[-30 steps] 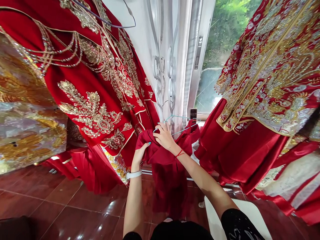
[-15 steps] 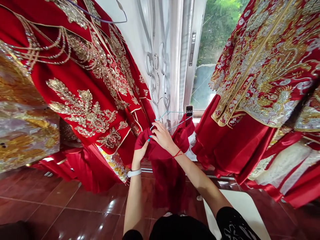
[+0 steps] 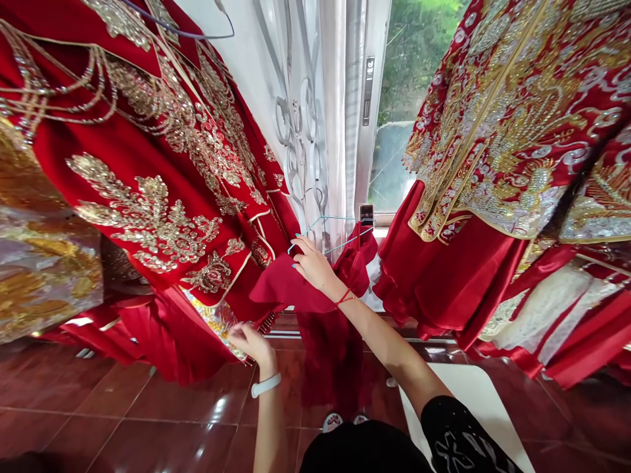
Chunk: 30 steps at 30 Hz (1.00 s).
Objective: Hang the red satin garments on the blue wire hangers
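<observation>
Handling a plain red garment (image 3: 325,368) at a teal wire hanger (image 3: 331,226), between hanging gowns

Red gowns thick with gold embroidery (image 3: 148,210) hang on both sides of the view, before a white curtain (image 3: 335,112) and a window (image 3: 389,151), above a glossy red-tiled floor (image 3: 187,407). The work in hand sits at the hanger's arm, where the garment's loose fold (image 3: 290,289) lies slack and calls for attention first (a judgement from how it drapes). The right hand (image 3: 313,263) rests just above that fold, its fingers (image 3: 298,244) curved down at the hanger's wire, though whether they grip it cannot be told. The left hand (image 3: 249,343), apart from the garment, has loosely curled fingers near a gown's gold-trimmed hem (image 3: 217,322); whether they hold anything cannot be told.
</observation>
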### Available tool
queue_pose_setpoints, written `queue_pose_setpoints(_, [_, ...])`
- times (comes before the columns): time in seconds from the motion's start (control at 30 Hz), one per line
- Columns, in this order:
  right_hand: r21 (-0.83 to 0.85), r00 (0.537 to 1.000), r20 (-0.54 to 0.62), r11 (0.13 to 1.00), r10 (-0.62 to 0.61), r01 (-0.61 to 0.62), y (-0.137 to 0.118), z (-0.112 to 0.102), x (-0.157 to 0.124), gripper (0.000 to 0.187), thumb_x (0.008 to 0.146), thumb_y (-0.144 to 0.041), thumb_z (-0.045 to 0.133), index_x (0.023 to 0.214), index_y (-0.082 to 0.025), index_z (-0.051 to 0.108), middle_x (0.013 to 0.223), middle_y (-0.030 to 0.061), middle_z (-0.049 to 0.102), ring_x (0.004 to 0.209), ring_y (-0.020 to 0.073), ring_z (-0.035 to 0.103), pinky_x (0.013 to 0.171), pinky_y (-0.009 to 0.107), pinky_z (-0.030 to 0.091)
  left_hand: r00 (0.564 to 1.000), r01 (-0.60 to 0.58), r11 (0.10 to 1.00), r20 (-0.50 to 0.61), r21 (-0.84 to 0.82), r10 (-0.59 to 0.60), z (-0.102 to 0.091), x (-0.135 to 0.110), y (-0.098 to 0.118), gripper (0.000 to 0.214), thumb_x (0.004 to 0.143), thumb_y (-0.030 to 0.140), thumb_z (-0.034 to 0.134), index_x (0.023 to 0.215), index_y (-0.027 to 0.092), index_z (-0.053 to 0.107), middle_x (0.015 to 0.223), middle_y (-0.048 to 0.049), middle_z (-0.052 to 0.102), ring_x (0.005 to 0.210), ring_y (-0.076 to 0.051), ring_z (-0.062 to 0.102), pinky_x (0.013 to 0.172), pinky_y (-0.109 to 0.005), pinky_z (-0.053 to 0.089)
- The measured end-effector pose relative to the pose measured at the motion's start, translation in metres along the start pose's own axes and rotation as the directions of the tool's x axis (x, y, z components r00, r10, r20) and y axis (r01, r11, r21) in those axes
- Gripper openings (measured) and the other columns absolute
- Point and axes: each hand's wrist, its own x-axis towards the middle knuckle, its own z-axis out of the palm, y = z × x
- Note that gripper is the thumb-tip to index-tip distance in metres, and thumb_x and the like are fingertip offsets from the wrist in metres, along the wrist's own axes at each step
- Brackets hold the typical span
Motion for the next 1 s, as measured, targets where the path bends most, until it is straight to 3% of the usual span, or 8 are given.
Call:
queue_pose_setpoints(0.07, [0.024,1.000,-0.016,1.000,0.005,-0.004,-0.003,0.002,-0.001,0.014,0.088,-0.011,0.061,0.086,-0.016,0.074,0.148,0.0170,0.052,0.152,0.0259,0.034,0.125,0.047,0.035,0.951,-0.253,0.960,-0.149,0.125,0.270,0.007,0.006,0.029,0.022,0.089,0.038,0.052,0.107,0.027,0.051,0.111,-0.0053,0.058,0.116,-0.026,0.056,0.109,-0.044,0.042])
queue_pose_setpoints(0.13, [0.086,0.999,-0.053,0.996,-0.001,0.006,-0.005,0.002,-0.006,0.015,0.090,-0.014,0.060,0.095,-0.017,0.074,0.149,0.0148,0.051,0.151,0.0243,0.034,0.124,0.045,0.035,0.849,-0.510,0.803,0.032,0.308,0.527,0.024,0.019,0.062,0.035,0.086,0.036,0.059,0.119,0.024,0.054,0.123,-0.0102,0.057,0.123,-0.030,0.051,0.115,-0.048,0.035])
queue_pose_setpoints(0.27, [0.208,0.919,-0.323,0.964,0.226,-0.164,0.015,-0.008,-0.038,0.032,0.092,-0.017,0.049,0.120,-0.020,0.067,0.138,0.0132,0.057,0.137,0.0224,0.050,0.117,0.041,0.040,0.782,-0.615,0.665,0.435,0.423,0.447,0.065,0.050,0.097,0.039,0.092,0.039,0.055,0.128,0.024,0.058,0.123,-0.0123,0.059,0.123,-0.031,0.052,0.114,-0.052,0.031])
queue_pose_setpoints(0.43, [0.403,0.337,-0.553,0.598,0.762,-0.693,0.101,-0.041,-0.086,0.057,0.082,-0.025,0.056,0.137,-0.011,0.050,0.124,0.0190,0.060,0.117,0.0298,0.057,0.106,0.050,0.044,0.825,-0.554,0.630,0.460,0.543,0.329,0.080,0.071,0.088,0.035,0.096,0.039,0.051,0.121,0.022,0.067,0.107,-0.0113,0.055,0.114,-0.031,0.054,0.103,-0.051,0.038])
queue_pose_setpoints(0.63, [0.238,0.521,-0.168,0.547,0.837,-0.802,0.161,-0.069,-0.108,0.051,0.074,-0.025,0.063,0.124,-0.016,0.063,0.080,0.0032,0.066,0.084,0.0234,0.064,0.086,0.036,0.050,0.784,-0.607,0.640,0.221,0.471,0.581,0.097,0.048,0.087,0.037,0.095,0.032,0.049,0.126,0.015,0.061,0.129,-0.0195,0.050,0.125,-0.035,0.046,0.110,-0.053,0.033])
queue_pose_setpoints(0.73, [0.257,0.514,-0.225,0.559,0.828,-0.788,0.160,-0.067,-0.111,0.047,0.074,-0.026,0.058,0.118,-0.014,0.067,0.072,0.0013,0.064,0.075,0.0209,0.061,0.079,0.033,0.050,0.612,-0.788,0.503,0.351,0.355,0.709,0.133,0.018,0.099,0.035,0.093,0.021,0.046,0.125,0.014,0.060,0.126,-0.0194,0.054,0.126,-0.032,0.047,0.113,-0.049,0.033])
queue_pose_setpoints(0.87, [0.328,0.519,-0.271,0.585,0.811,-0.742,0.154,-0.065,-0.114,0.052,0.073,-0.029,0.053,0.122,-0.012,0.065,0.066,-0.0015,0.061,0.066,0.0192,0.056,0.073,0.032,0.049,0.221,-0.971,0.216,0.753,0.107,0.620,0.207,-0.009,0.123,0.047,0.090,0.017,0.049,0.136,0.019,0.057,0.138,-0.0141,0.056,0.136,-0.032,0.044,0.121,-0.052,0.024])
queue_pose_setpoints(1.0, [0.318,0.560,-0.301,0.635,0.772,-0.704,0.156,-0.074,-0.116,0.054,0.075,-0.028,0.050,0.123,-0.011,0.067,0.064,-0.0017,0.059,0.062,0.0187,0.053,0.072,0.032,0.049,0.102,-0.993,0.104,0.877,0.059,0.469,0.257,-0.009,0.129,0.044,0.096,0.019,0.042,0.136,0.016,0.059,0.127,-0.0145,0.065,0.124,-0.031,0.054,0.118,-0.056,0.025])
